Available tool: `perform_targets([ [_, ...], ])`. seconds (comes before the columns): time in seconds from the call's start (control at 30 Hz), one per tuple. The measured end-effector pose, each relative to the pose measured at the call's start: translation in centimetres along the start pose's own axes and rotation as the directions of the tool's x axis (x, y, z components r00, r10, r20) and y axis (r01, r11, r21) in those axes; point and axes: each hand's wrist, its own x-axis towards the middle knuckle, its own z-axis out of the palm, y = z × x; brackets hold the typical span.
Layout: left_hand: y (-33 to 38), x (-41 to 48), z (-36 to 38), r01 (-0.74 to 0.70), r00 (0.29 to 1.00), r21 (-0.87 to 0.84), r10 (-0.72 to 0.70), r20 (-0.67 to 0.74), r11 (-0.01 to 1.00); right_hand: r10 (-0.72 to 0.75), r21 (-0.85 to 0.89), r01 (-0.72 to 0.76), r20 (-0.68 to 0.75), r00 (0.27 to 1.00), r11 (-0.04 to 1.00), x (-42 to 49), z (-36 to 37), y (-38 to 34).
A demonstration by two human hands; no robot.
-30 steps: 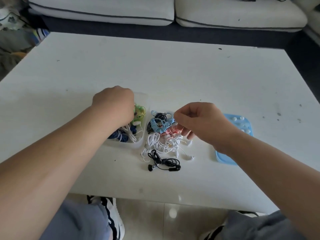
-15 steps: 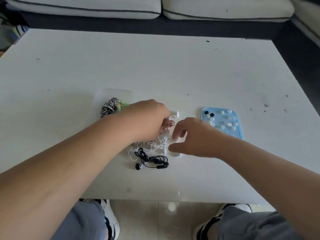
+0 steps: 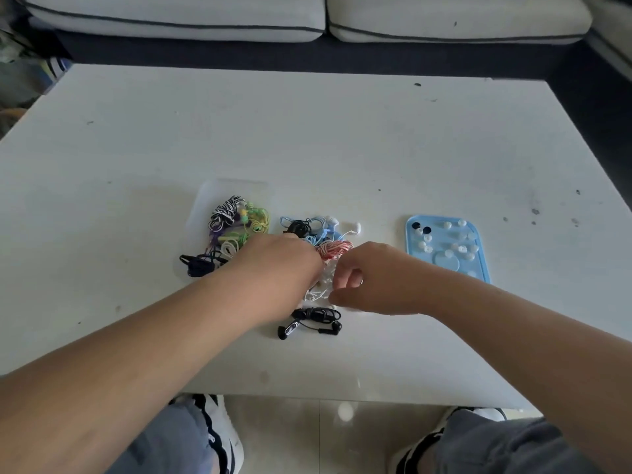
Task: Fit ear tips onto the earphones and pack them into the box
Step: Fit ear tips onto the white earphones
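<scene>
From the head camera, the black earphones (image 3: pixel 309 323) lie on the white table (image 3: pixel 307 138), nearest the person. Their long axis runs left to right, along the near edge, with one bud at each end and the cable coiled between.

Beyond them sits a loose pile of white earphones (image 3: pixel 316 295), a red-and-white striped bundle (image 3: pixel 333 249), and blue earphones (image 3: pixel 321 230) tangled with another black set.

The clear box (image 3: pixel 205 200) stands to the left of the pile. It holds zebra-striped (image 3: pixel 225 208), green (image 3: pixel 256 222), purple and white bundles, and a dark one (image 3: pixel 198 265) spills over its near corner.

The blue tray (image 3: pixel 444 234) to the right holds scattered white ear tips (image 3: pixel 461 249) and two dark ones (image 3: pixel 420 228).

The left hand (image 3: pixel 277 268) reaches down into the pile, knuckles up. Its fingers are hidden, so I cannot tell their state. The right hand (image 3: pixel 369 278) has its fingers curled toward the thumb and seems to be pinching the white earphones, though the blur leaves this uncertain.
</scene>
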Motion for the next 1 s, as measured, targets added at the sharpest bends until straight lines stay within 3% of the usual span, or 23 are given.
perform_targets([
  [0.23,1.0,0.1,0.3,0.003,1.0,0.025,-0.002,-0.024,1.0,0.003,0.035,-0.003,-0.002,1.0,0.999,0.3,0.0,0.2],
  [0.37,0.9,0.3,0.3,-0.005,1.0,-0.044,0.004,-0.031,0.999,-0.001,0.037,0.001,0.016,1.0,0.999,0.1,-0.2,0.4],
  [0.5,-0.4,0.3,-1.7,0.011,0.996,-0.286,-0.036,-0.082,0.958,0.023,0.109,-0.023,-0.007,1.0,0.994,0.0,-0.6,0.8],
  [0.6,-1.5,0.0,-4.1,0.105,0.979,-0.597,-0.188,-0.079,0.796,0.045,0.17,-0.035,-0.054,0.997,0.985,0.0,-0.9,1.1],
  [0.7,-2.2,-0.2,-5.7,0.138,0.946,-0.784,-0.316,-0.076,0.605,0.069,0.205,-0.045,-0.108,0.992,0.978,-0.1,-1.3,1.2],
  [1.0,-2.1,1.5,-6.7,0.103,0.912,-0.991,-0.406,0.062,0.081,0.106,0.484,0.029,-0.249,0.963,0.875,-0.7,-1.8,1.6],
])
